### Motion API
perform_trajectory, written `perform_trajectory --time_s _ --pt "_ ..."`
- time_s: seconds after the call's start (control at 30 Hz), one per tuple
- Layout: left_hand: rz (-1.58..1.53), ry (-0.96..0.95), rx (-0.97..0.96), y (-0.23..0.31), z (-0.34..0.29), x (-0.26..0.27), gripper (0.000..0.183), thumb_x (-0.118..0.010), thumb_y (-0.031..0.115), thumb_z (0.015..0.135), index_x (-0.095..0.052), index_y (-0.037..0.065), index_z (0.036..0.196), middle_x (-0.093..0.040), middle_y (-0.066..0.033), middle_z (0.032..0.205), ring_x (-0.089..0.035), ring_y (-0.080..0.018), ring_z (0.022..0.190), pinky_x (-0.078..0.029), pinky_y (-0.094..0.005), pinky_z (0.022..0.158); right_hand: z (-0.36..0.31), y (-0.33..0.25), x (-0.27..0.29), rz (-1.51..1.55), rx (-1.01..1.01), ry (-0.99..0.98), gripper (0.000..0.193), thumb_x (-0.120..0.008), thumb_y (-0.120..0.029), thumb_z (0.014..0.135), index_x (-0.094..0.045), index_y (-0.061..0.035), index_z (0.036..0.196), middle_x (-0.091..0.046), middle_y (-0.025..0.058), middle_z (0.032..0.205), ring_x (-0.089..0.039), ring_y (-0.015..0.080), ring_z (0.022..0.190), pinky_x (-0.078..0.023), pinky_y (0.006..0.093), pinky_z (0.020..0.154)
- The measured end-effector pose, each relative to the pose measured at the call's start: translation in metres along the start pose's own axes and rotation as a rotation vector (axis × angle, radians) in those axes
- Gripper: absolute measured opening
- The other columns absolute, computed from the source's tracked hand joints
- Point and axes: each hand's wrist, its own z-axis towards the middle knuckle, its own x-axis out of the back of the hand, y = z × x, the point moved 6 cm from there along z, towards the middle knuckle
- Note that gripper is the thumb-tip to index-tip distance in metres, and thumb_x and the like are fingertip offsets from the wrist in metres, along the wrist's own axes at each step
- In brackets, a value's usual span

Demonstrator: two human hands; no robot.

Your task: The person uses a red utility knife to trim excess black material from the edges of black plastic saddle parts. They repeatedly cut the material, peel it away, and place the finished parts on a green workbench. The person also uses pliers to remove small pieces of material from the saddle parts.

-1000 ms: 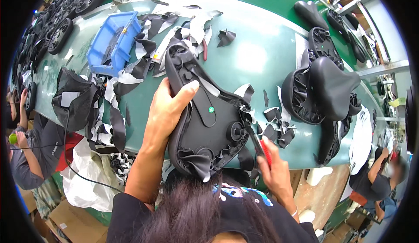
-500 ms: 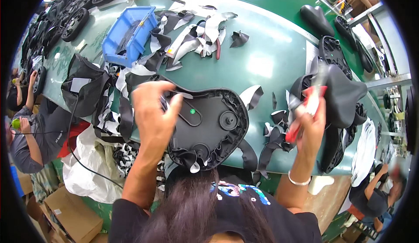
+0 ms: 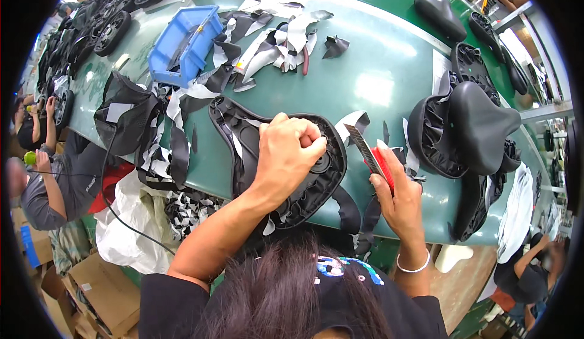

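Note:
An upside-down black bicycle saddle (image 3: 313, 187) lies before me on the green table, its gathered cover edge showing inside the rim. Over its wide part is my left hand (image 3: 286, 153), fingers curled closed; what they pinch is hidden. My right hand (image 3: 398, 199) grips a red-handled utility knife (image 3: 384, 171), blade out and pointing up and left, just right of the saddle. Beyond the blade lies a black-and-white offcut (image 3: 356, 123).
A blue bin (image 3: 185, 47) and scattered offcuts (image 3: 277, 44) lie at the far left. Several saddles (image 3: 483, 126) are stacked at the right. A black mesh bag (image 3: 125, 111) sits on the left, with a cable hanging from it. Co-workers are at both sides.
My left hand has moved right across the saddle, and its fingers have curled. My right hand has brought the knife left and down from the stacked saddles to beside the upturned saddle.

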Motion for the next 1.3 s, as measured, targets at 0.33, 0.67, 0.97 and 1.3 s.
perform_trajectory --time_s 0.33,0.67,0.97,1.3 --pt "-0.277 -0.118 -0.002 -0.008 -0.001 0.006 0.013 -0.074 0.017 0.067 -0.068 0.006 0.07 -0.06 -0.0021 0.066 -0.053 -0.0136 0.075 -0.043 -0.0278 0.064 0.043 -0.035 -0.012 -0.437 0.221 -0.355 0.055 -0.063 -0.01 0.081 -0.051 -0.0207 0.134 -0.051 0.0074 0.064 -0.053 0.0251 0.05 -0.043 0.0368 0.047" --pt "-1.058 -0.362 0.241 -0.002 -0.003 0.0 0.007 -0.068 0.008 0.082 -0.064 0.003 0.084 -0.063 0.0 0.083 -0.057 -0.0064 0.078 -0.045 -0.0221 0.073 -0.026 -0.038 -0.017 -0.357 -0.14 -0.271 0.055 -0.058 -0.011 0.085 -0.044 -0.0181 0.138 -0.053 0.0115 0.065 -0.055 0.0303 0.048 -0.042 0.0417 0.044" --pt "-1.407 -0.28 -0.122 0.002 0.089 0.018 0.012 -0.054 0.011 0.092 -0.047 0.006 0.084 -0.05 0.0015 0.076 -0.041 -0.0055 0.057 -0.037 -0.0196 0.053 0.018 -0.037 -0.044 -0.637 -0.105 -0.285 0.06 -0.057 -0.01 0.083 -0.036 -0.0076 0.139 -0.057 0.0157 0.069 -0.057 0.0322 0.049 -0.042 0.0433 0.043" --pt "0.477 0.137 -0.737 0.018 0.079 0.039 0.014 -0.068 0.006 0.07 -0.061 0.001 0.081 -0.059 -0.0078 0.077 -0.053 -0.0237 0.074 -0.044 -0.0345 0.07 0.067 -0.036 -0.021 -0.583 -0.044 -0.2 0.044 -0.057 -0.014 0.084 -0.051 -0.0147 0.128 -0.06 0.0124 0.064 -0.058 0.0328 0.053 -0.041 0.0438 0.048"
